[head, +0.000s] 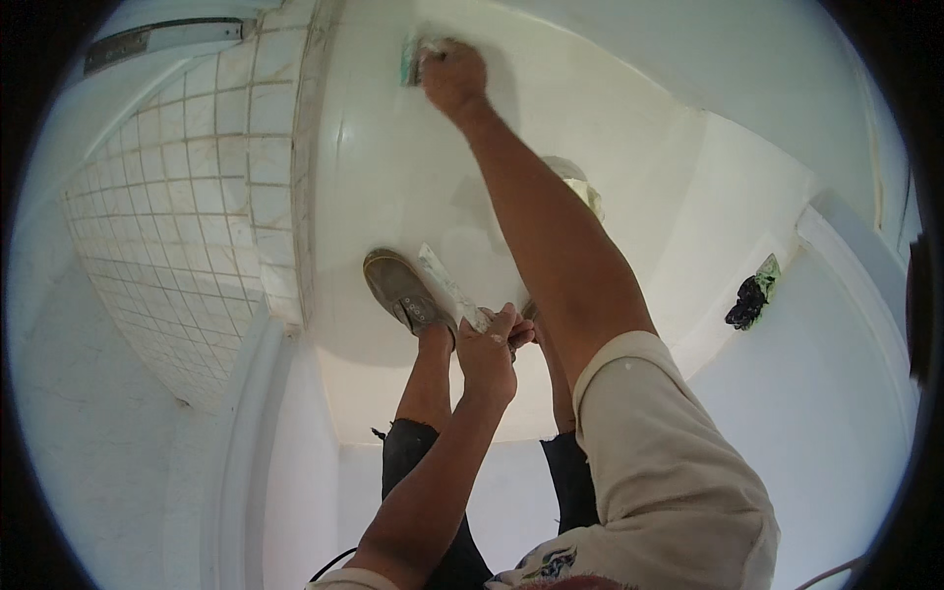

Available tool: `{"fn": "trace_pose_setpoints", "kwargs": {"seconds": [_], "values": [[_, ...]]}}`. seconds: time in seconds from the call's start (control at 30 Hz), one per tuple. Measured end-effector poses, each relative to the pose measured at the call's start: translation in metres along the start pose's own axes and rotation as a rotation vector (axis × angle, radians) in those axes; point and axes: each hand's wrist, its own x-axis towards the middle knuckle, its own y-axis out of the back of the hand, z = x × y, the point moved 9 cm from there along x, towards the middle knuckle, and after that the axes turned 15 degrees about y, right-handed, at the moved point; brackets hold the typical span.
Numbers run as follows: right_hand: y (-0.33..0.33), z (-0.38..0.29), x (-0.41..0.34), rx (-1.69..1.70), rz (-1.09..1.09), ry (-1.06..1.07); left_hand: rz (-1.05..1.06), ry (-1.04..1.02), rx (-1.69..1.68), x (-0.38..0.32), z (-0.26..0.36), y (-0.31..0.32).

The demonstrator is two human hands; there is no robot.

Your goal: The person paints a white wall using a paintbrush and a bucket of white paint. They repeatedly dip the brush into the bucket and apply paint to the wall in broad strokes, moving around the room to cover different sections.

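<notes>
My right hand [453,74] is stretched far forward, its fingers closed on a tool with a flat green-edged blade [408,60], which looks like a putty knife or scraper and lies at the pale smooth floor [391,177]. The hand is slightly blurred and hides the handle. Close to my body, my left hand [490,354] grips a long, flat scraper blade [446,280] smeared with white material. That blade points forward and left, beside my brown shoe [402,287]. Past my right forearm shows part of a roundish pale object [582,188], mostly covered by the arm.
A grid of small white tiles [184,184] runs along the left, bounded by a raised edge strip [302,169]. At the right, a crumpled black and green plastic bag [752,295] lies near a white curved frame [855,247]. My other shoe is mostly hidden by my right arm.
</notes>
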Motion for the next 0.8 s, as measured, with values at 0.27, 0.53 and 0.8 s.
{"fn": "trace_pose_setpoints", "kwargs": {"seconds": [0.27, 0.53, 0.8], "values": [[0.165, 0.187, -0.120, 0.350, 0.420, -0.503, 0.009, -0.034, -0.017, -0.013, 0.023, 0.007], [-0.007, 0.050, 0.004, 0.360, 0.199, -0.096, 0.058, -0.078, 0.023, -0.004, 0.023, 0.001], [0.000, 0.040, -0.055, 0.730, 0.110, -0.262, 0.065, 0.003, -0.009, 0.002, 0.018, 0.013]]}}
